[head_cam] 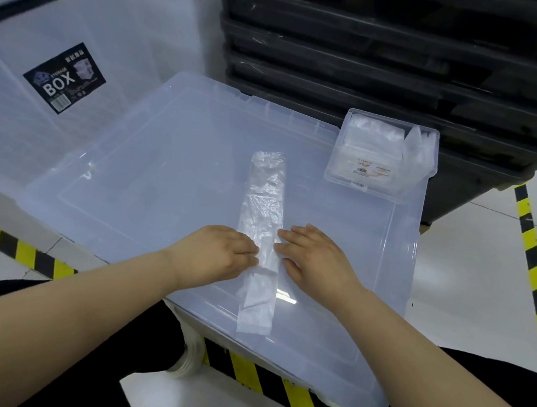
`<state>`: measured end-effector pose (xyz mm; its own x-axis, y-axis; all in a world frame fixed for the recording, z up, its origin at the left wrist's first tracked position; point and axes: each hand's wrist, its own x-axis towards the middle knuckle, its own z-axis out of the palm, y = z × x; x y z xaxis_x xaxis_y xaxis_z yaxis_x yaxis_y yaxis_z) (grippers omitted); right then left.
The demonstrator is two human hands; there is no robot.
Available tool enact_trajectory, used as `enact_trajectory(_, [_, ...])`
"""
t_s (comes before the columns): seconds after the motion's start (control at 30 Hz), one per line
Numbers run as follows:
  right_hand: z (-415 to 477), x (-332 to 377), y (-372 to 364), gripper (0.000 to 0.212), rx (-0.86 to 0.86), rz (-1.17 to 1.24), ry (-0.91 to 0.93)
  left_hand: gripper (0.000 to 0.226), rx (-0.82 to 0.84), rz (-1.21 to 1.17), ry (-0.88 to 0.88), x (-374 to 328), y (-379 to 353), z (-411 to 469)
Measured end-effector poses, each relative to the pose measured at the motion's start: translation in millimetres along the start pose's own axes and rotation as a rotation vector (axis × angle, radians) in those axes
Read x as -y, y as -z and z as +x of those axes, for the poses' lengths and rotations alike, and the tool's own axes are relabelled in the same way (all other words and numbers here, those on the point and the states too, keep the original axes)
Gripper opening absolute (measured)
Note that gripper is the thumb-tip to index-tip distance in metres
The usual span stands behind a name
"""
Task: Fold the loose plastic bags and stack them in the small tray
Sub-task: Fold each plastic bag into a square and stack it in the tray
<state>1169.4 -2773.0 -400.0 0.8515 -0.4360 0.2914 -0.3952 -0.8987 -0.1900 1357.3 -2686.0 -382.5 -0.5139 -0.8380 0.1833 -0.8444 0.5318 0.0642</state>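
**A:** Both hands sit closest, wrists low over the near edge. Left hand [220,250] and right hand [314,253] flank the plastic bag [262,203], which is narrowed to a long strip lying lengthwise on the clear lid [140,183] that serves as worktop.

**B:** Are they gripping it?

**A:** No. The fingers [247,248] on each side lie fairly straight and a little apart. Their tips press the strip's two long edges, and nothing is pinched.

**B:** So what could spoil it?

**A:** My guess is the film, which is thin and slick on slick plastic. If both hands lift at once, the lengthwise fold may spring open. The far end looks crinkled and puffed as it is. An uneven push could skew the strip, and the next folds would come out crooked.

**B:** And the near end?

**A:** It reaches close to the lid's near edge, so a drag toward the body might slide it off.

**B:** Where does it go afterwards?

**A:** Into the small tray [368,191] at the far right corner of the lid, well apart from the hands. Folded bags [376,131] lie in it, with more film bunched at its right side. A packet with trapped air would likely sit proud or tip that pile.

**B:** Anything around to snag?

**A:** Stacked black crates [388,55] stand just behind the tray. A labelled storage box [64,77] is to the left, and striped tape [530,243] runs on the floor. A careless reach could nudge the light tray.
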Motion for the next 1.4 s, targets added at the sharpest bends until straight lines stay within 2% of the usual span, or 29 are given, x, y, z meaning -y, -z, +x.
enact_trajectory(0.07, [-2,1,1,0.036,0.012,0.009,-0.008,0.054,-0.063,-0.034,0.038,-1,-4,0])
enact_trajectory(0.27, [-8,4,1,0.035,0.012,0.077,0.089,0.032,-0.122,-0.260,0.270,-5,-13,1])
enact_trajectory(0.37, [-6,5,-2,0.049,0.001,0.090,0.143,0.030,-0.138,-0.381,0.344,-2,-16,-1])
enact_trajectory(0.6, [3,23,-8,0.028,-0.090,0.199,0.061,0.029,-0.143,-0.463,0.374,-1,-21,-3])
enact_trajectory(0.7, [11,28,4,0.027,-0.054,0.334,-0.060,0.041,-0.143,-0.666,0.453,-6,-14,-3])
enact_trajectory(0.77, [16,30,16,0.020,0.039,0.443,-0.262,0.057,-0.069,-0.890,0.590,-9,-4,-5])
enact_trajectory(0.83, [19,26,20,0.019,0.182,0.597,-0.430,0.049,0.001,-1.008,0.706,-13,0,-4])
enact_trajectory(0.87, [22,25,21,0.018,0.184,0.655,-0.482,0.038,0.000,-1.017,0.752,-13,0,-2])
enact_trajectory(0.93, [30,23,22,0.017,0.148,0.742,-0.557,0.038,-0.062,-0.994,0.821,-13,-3,3])
enact_trajectory(1.03, [48,17,20,0.039,0.160,0.829,-0.680,0.042,-0.143,-0.969,0.928,-11,-5,9])
enact_trajectory(1.07, [55,14,19,0.041,0.168,0.827,-0.711,0.042,-0.153,-0.989,0.962,-11,-4,10])
enact_trajectory(1.2, [78,5,20,0.021,0.274,0.806,-0.845,0.049,-0.183,-0.972,1.030,-9,-4,17])
enact_trajectory(1.4, [90,-1,21,0.027,0.364,0.851,-1.022,0.057,-0.216,-0.825,1.079,-6,-5,25])
